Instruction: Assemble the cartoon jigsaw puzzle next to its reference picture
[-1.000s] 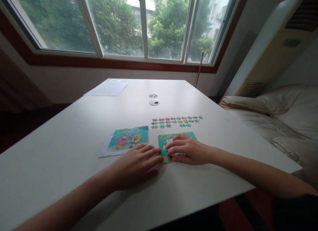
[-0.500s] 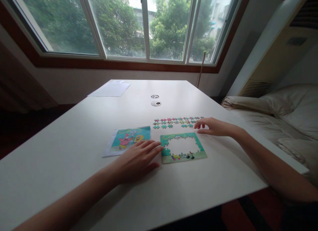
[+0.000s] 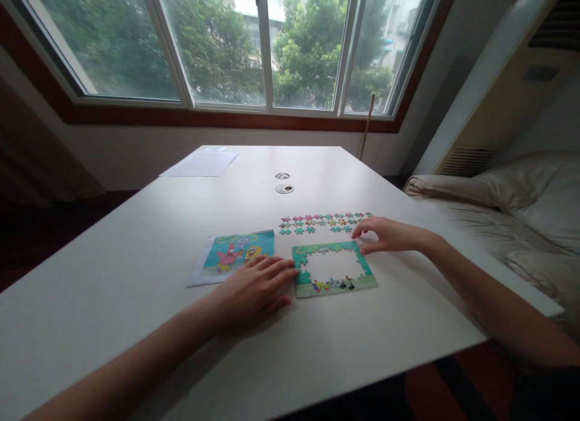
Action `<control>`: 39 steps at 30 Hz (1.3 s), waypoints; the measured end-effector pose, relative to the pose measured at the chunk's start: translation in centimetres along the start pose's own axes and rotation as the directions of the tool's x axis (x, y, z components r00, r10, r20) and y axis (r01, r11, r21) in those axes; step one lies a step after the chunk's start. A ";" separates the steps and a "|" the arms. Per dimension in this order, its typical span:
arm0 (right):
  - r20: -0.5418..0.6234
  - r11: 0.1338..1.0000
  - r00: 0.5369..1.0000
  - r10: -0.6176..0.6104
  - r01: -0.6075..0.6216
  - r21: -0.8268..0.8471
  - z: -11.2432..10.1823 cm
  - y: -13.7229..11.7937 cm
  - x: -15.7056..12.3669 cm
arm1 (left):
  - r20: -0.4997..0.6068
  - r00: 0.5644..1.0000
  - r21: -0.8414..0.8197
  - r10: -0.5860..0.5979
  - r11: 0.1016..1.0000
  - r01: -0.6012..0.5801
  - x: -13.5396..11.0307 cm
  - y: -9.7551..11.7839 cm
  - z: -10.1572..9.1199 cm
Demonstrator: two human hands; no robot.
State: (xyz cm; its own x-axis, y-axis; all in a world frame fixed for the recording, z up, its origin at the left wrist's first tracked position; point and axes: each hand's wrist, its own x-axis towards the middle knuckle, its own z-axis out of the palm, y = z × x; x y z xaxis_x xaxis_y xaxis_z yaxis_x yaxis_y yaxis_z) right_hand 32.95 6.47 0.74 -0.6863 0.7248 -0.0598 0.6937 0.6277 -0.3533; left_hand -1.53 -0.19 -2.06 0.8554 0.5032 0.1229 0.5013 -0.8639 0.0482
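A jigsaw puzzle board (image 3: pixel 336 287) lies flat on the white table, its green-blue border filled in around a white middle. My left hand (image 3: pixel 258 288) rests palm down with fingers stretched out, the fingertips at the board's left edge. It partly covers a picture sheet (image 3: pixel 226 250) showing cartoon figures. At the board's upper right corner hovers or rests my right hand (image 3: pixel 385 234), thumb and fingers curved and apart. No piece shows between them. Several loose puzzle pieces (image 3: pixel 310 222) lie in rows behind the board, some close to my right fingertips.
White paper sheets (image 3: pixel 199 164) lie at the far left of the table (image 3: pixel 136 258). Two round inserts (image 3: pixel 284 189) are set in the tabletop near its middle. A cushioned pale seat (image 3: pixel 489 228) stands to the right, and a window is beyond the table.
My right hand has lowered slightly, from beside the loose pieces toward the board's upper right corner. My left hand and the board stay in place.
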 end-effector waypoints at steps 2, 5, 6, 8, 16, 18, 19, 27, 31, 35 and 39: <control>-0.001 1.000 1.000 0.000 0.000 0.000 0.1 0.0 0.0 | -0.002 1.000 0.000 0.004 1.000 -0.004 0.0 0.0 0.0; -0.011 1.000 1.000 -0.003 0.003 0.005 0.0 -0.2 0.0 | -0.011 1.000 0.000 -0.001 1.000 0.001 0.0 0.0 0.0; -0.011 1.000 1.000 -0.002 0.002 0.004 0.0 -0.3 0.0 | -0.012 1.000 -0.001 -0.006 1.000 0.006 0.1 0.1 0.0; -0.006 1.000 1.000 0.003 -0.003 -0.002 0.0 -0.4 0.0 | -0.013 1.000 -0.001 -0.012 1.000 0.012 0.1 0.1 0.0; 0.000 1.000 1.000 -0.002 0.002 -0.001 0.0 -0.3 0.1 | -0.031 0.999 0.005 -0.006 1.000 0.007 0.1 0.1 0.0; 0.001 1.000 1.000 -0.007 0.007 -0.005 0.0 -0.3 0.1 | -0.026 1.000 0.004 -0.010 1.000 0.010 0.1 0.1 0.0; 0.002 1.000 1.000 -0.008 0.008 -0.008 0.0 -0.4 0.1 | -0.021 1.000 0.004 -0.011 1.000 0.011 0.1 0.1 0.0; -0.001 1.000 1.000 -0.014 0.014 -0.007 0.0 -0.2 0.1 | -0.032 0.999 0.012 -0.014 1.000 0.014 0.0 0.1 0.1; -0.010 1.000 1.000 -0.016 0.016 0.010 0.1 0.0 0.1 | -0.047 0.999 0.008 -0.006 1.000 0.006 0.1 0.1 0.0; 0.010 1.000 1.000 -0.012 0.012 -0.009 0.0 -0.2 0.1 | -0.034 0.999 0.018 -0.009 1.000 0.009 0.2 0.2 -0.2; 0.016 1.000 1.000 -0.006 0.006 -0.011 -0.4 -0.3 0.0 | -0.030 1.000 0.018 -0.011 1.000 0.011 0.1 0.2 -0.1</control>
State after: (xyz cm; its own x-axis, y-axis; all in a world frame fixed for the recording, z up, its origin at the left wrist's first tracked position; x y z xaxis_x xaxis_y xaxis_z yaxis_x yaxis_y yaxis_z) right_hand 32.82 6.34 1.25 -0.6941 0.7162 -0.0729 0.6917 0.6353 -0.3436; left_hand -1.36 -0.29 -1.91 0.8457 0.5117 0.1516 0.5133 -0.8577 0.0314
